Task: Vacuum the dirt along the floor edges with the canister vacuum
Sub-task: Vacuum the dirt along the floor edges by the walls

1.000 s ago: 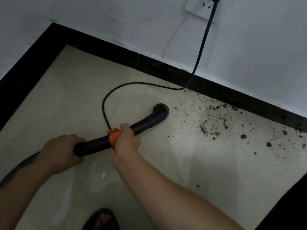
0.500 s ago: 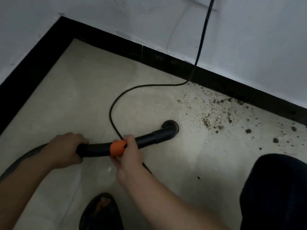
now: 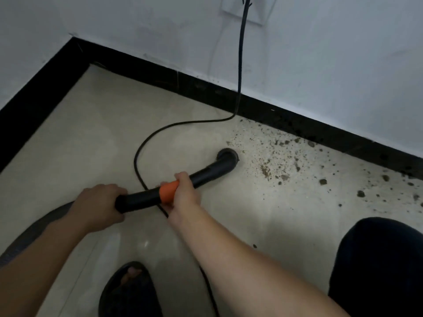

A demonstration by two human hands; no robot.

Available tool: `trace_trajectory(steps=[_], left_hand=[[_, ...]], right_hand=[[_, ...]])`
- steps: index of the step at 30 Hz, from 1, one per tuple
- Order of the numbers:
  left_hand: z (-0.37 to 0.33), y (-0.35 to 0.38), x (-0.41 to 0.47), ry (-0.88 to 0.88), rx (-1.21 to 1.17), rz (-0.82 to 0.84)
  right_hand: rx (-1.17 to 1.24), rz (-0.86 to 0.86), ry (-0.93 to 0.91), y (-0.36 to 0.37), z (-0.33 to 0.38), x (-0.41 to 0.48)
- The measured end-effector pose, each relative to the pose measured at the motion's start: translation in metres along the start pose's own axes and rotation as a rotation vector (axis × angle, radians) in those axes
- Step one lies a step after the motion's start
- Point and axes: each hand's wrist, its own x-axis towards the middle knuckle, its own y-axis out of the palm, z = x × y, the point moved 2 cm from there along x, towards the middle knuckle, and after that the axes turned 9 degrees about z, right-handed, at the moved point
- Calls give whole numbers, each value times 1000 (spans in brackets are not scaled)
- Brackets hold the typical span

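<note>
Power cord [image 3: 239,65] drops from the wall socket [image 3: 258,10], loops across the floor tile [image 3: 103,133] and runs under the vacuum wand [image 3: 206,172] near its orange collar [image 3: 168,191]. Right of the nozzle [image 3: 227,154], the strip along the black skirting [image 3: 297,123] holds only loose dirt [image 3: 265,170]. Knee [image 3: 377,259] blocks lower right. Sandalled foot [image 3: 130,287] sits below the wand.

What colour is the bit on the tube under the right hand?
Orange: the band on the black tube at the right hand, head view.
</note>
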Motion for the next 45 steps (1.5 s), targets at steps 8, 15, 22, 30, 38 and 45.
trace_trajectory(steps=[8,15,22,30,38,45], left_hand=[[-39,-24,15,27,15,-120],[-48,-17,28,63,-104,-90],[-89,-39,57,165,-48,-279],[-63,-17,51,53,70,-311],[-86,-31,62,20,190,-342],[12,-13,17,-80,232,-268]], right_hand=[[-8,14,-84,2,47,10],[-23,-55,-127,-2,66,18],[-78,-103,-182,4,118,39],[4,-67,-122,-3,88,31],[-20,-85,-120,-3,114,36],[113,93,141,12,-13,16]])
